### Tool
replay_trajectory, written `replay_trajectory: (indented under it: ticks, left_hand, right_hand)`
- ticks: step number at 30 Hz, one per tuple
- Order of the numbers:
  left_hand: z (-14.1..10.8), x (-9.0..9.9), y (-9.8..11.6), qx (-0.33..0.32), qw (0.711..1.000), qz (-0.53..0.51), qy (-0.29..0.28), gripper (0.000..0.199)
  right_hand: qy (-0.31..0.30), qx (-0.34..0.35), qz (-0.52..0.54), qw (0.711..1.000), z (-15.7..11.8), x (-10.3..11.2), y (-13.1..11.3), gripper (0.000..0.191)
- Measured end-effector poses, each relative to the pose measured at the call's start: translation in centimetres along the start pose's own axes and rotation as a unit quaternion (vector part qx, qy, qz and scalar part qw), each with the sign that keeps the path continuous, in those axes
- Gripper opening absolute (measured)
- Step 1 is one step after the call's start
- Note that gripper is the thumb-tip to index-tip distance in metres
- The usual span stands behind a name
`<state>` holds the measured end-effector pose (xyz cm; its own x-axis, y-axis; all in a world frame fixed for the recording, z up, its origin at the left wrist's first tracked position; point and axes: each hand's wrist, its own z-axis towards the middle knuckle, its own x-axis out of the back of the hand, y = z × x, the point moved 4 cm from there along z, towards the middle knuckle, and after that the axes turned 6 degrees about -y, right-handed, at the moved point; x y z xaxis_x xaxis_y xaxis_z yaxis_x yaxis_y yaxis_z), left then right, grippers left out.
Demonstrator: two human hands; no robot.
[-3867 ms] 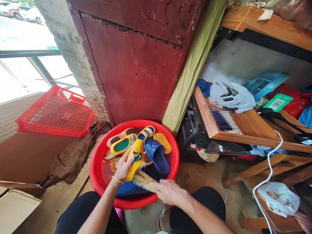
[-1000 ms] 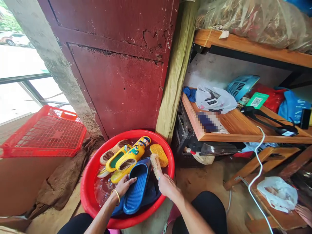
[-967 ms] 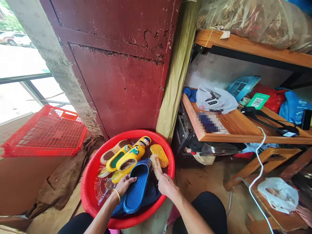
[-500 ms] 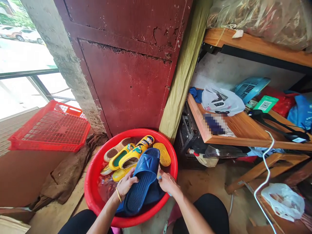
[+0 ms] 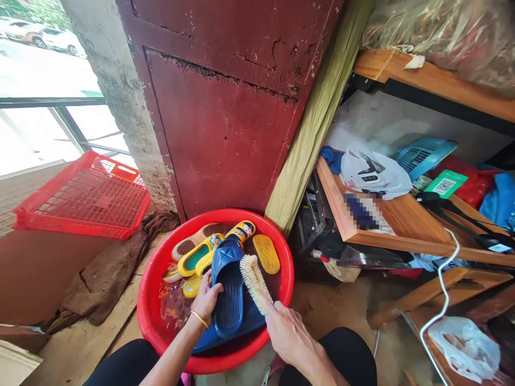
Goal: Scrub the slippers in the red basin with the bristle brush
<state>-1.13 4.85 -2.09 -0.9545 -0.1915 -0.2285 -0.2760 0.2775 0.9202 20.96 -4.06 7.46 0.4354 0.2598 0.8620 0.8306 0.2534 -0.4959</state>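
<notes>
A blue slide slipper (image 5: 228,294) is tilted over the red basin (image 5: 151,327), and my left hand (image 5: 207,300) grips its left side. My right hand (image 5: 287,327) is closed around a pale scrub brush (image 5: 254,279), whose bristles are beside the slipper's right edge. Under the slipper, in the reddish water, lies another blue piece (image 5: 255,321), partly hidden. Yellow cartoon slippers (image 5: 201,254), a yellow sole (image 5: 266,254) and a beige shoe with a brown patterned sole (image 5: 189,247) rest toward the basin's far side.
A red plastic crate (image 5: 88,198) stands at the left, near a brown cloth (image 5: 100,289). Behind the basin is a dark red door (image 5: 225,150). At the right, a wooden shelf (image 5: 386,244) holds bags and a blue fan (image 5: 426,155); a white cable (image 5: 440,289) hangs before it.
The blue slipper has tipped and shifted slightly, showing more of its insole. My right hand has come back from its right side, and the brush is now plainly visible. The view has turned a little.
</notes>
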Motion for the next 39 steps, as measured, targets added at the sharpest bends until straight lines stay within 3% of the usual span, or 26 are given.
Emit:
replay_trajectory:
  ticks: [4, 10, 12, 18, 21, 24, 27, 31, 33, 36, 39]
  left_hand:
    - [-0.5, -0.5, 0.7, 0.014, 0.999, -0.048, -0.008, 0.075]
    - [-0.5, -0.9, 1.3, -0.037, 0.998, -0.052, -0.023, 0.081]
    - [-0.5, -1.1, 1.0, -0.045, 0.997, -0.045, -0.041, 0.081]
    - [0.0, -1.2, -0.1, -0.049, 0.998, -0.017, -0.041, 0.082]
    - [-0.1, -1.1, -0.3, -0.043, 0.998, -0.010, -0.043, 0.080]
    - [-0.3, -1.0, -0.2, -0.042, 0.998, -0.016, -0.033, 0.080]
    - [-0.2, -0.9, 0.1, -0.032, 0.999, -0.021, -0.013, 0.079]
    - [-0.1, -1.0, 0.4, -0.013, 0.999, -0.031, -0.003, 0.080]
    - [-0.1, -1.0, 0.3, -0.005, 0.999, -0.042, -0.011, 0.081]
    - [-0.1, -1.3, -0.1, 0.012, 0.998, -0.061, -0.023, 0.082]
    - [0.2, -1.5, -0.7, 0.008, 0.997, -0.062, -0.037, 0.087]
  right_hand:
    - [-0.044, 0.000, -0.067, 0.997, -0.4, 0.5, -1.9, 0.058]
    - [-0.175, -0.070, -0.146, 0.971, -0.3, -2.9, -2.0, 0.073]
    - [-0.169, -0.071, -0.145, 0.972, 1.9, -3.2, -2.1, 0.071]
    - [-0.117, -0.073, -0.065, 0.988, 12.1, -1.9, -3.0, 0.049]
    - [-0.108, -0.050, -0.044, 0.992, 13.9, -1.7, -3.6, 0.046]
    - [-0.125, -0.009, -0.003, 0.992, 12.5, -2.1, -3.7, 0.050]
    - [-0.149, 0.016, 0.043, 0.988, 9.0, -2.6, -3.2, 0.056]
    - [-0.183, -0.001, 0.027, 0.983, 3.8, -3.6, -1.7, 0.057]
    - [-0.182, -0.019, -0.002, 0.983, 2.6, -3.9, -1.1, 0.058]
    - [-0.169, -0.043, -0.049, 0.983, 3.8, -3.8, -0.9, 0.059]
    - [-0.149, -0.091, -0.093, 0.980, 7.5, -3.3, -1.4, 0.056]
